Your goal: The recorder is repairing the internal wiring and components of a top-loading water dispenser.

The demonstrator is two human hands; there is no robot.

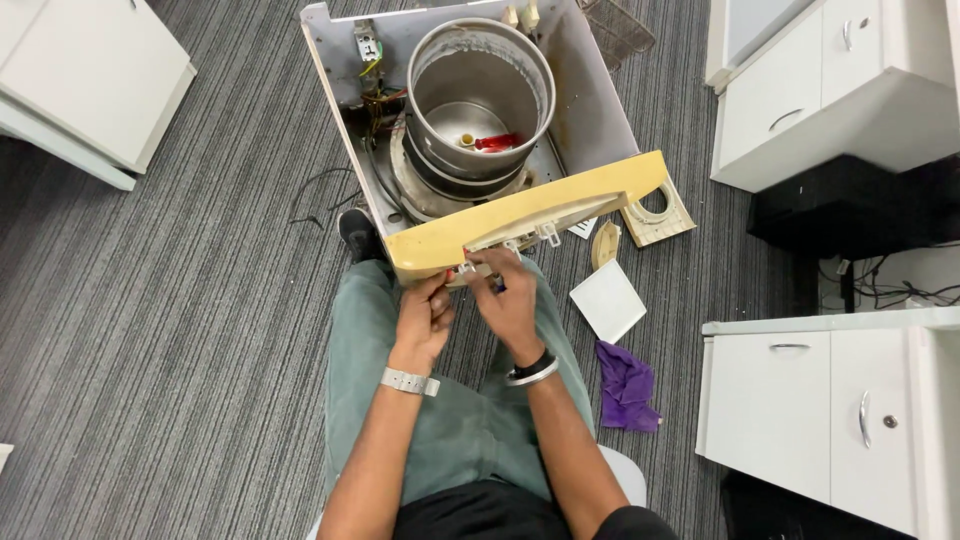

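Seen from the head camera, looking straight down: left hand point(425, 312) and right hand point(510, 300) close together at the centre, fingers pinched around a small pale part point(478, 270) tucked under the near edge of a yellowed plastic panel point(530, 210); both grips nearly closed, though how firmly either holds the part cannot be told, with fingers covering most of it. Silver watch point(410, 381) on the left wrist, dark band with a metal bangle point(533, 370) on the right. At 12 o'clock from the hands, an opened appliance casing point(590, 110) lying on the carpet, blocked along its near side by the yellowed panel; inside, a round metal drum point(480, 85) with a small red piece point(497, 142) at its bottom, and a tangle of wires point(378, 105) at 11 o'clock. Black shoe point(357, 235) at 10 o'clock, just beside the casing corner. At 3 o'clock, a white square tile point(608, 300) flat on the floor, and near it a purple cloth point(627, 388) at 4 o'clock. At 2 o'clock, a cream square frame with a round hole point(660, 215) and a small oval cream piece point(605, 243). White cabinets point(815, 95) at 2 o'clock and 4 o'clock, another white unit point(90, 80) at 10 o'clock. Green trousers point(450, 430) below the hands, grey striped carpet point(170, 350) all around.
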